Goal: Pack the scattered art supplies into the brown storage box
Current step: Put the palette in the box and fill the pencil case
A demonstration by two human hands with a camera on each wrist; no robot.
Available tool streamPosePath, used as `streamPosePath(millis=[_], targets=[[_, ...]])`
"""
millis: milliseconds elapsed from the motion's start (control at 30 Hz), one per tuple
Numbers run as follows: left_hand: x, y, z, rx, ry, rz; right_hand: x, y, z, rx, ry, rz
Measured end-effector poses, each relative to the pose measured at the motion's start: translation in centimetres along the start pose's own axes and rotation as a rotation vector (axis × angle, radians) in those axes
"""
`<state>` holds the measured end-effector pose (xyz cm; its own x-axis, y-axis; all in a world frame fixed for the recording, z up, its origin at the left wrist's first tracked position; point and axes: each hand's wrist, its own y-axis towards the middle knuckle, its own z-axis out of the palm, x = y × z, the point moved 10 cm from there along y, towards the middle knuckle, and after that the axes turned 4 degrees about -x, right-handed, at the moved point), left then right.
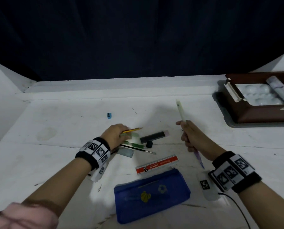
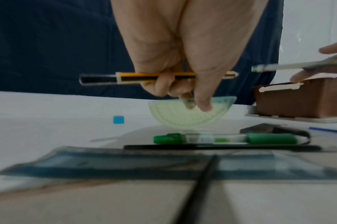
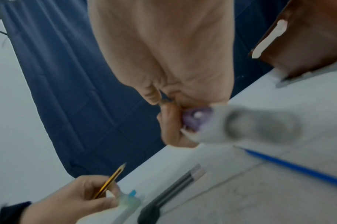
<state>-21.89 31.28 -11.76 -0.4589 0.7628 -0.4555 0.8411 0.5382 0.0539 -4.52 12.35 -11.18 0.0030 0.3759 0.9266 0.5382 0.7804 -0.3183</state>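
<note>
My left hand [image 1: 117, 135] grips a pencil [image 2: 156, 77] and pinches a green protractor [image 2: 190, 115] just above the counter [image 1: 55, 129]; my right hand [image 1: 193, 138] is clamped on pens [image 1: 180, 111], the brown box [image 1: 260, 113] well off right

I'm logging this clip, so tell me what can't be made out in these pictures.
- Brown storage box: head view, the frame's right edge cuts it off.
- Items in the right hand: right wrist view, a blurred white shape covers them.
- Blue pencil pouch contents: head view, its fabric hides them.
- Dark flat ruler: left wrist view, markings blurred.
</note>
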Motion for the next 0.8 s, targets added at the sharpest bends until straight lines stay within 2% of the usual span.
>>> streamPosePath(millis=[67, 133, 200, 300, 367, 500, 567, 633, 700, 800], targets=[[0.4, 0.5, -1.7, -0.121, 0.039, 0.004, -1.2, -0.1, 1.7, 0.073, 0.115, 0.084], [1.1, 0.8, -1.9, -0.15, 0.065, -0.026, -1.3, -0.4, 3.1, 0.127, 0.191, 0.089], [0.9, 0.7, -0.6, -0.07, 0.05, -0.036, -1.2, -0.9, 3.8, 0.149, 0.249, 0.078], [-0.9, 0.1, 1.5, 0.073, -0.024, 0.053, -1.1, -1.5, 4.3, 0.179, 0.279, 0.098], [-1.0, -0.1, 2.9, 0.152, 0.015, 0.068, -1.0, -1.8, 4.4, 0.212, 0.255, 0.11], [-0.7, -0.4, 3.6, 0.194, 0.105, 0.081, -0.6, -1.9, 4.2, 0.253, 0.29, 0.125], [-1.7, -0.7, 3.2, 0.152, 0.086, 0.147, -0.4, -1.8, 4.2, 0.252, 0.352, 0.125], [-3.0, -1.0, 1.4, 0.029, 0.019, 0.191, -0.2, -1.7, 4.2, 0.24, 0.43, 0.116], [-3.9, -1.3, -0.8, -0.067, -0.125, 0.127, 0.4, -1.8, 4.5, 0.245, 0.491, 0.1], [-5.8, -2.1, -2.2, -0.072, -0.37, 0.029, 1.8, -1.6, 5.5, 0.244, 0.557, 0.058]])
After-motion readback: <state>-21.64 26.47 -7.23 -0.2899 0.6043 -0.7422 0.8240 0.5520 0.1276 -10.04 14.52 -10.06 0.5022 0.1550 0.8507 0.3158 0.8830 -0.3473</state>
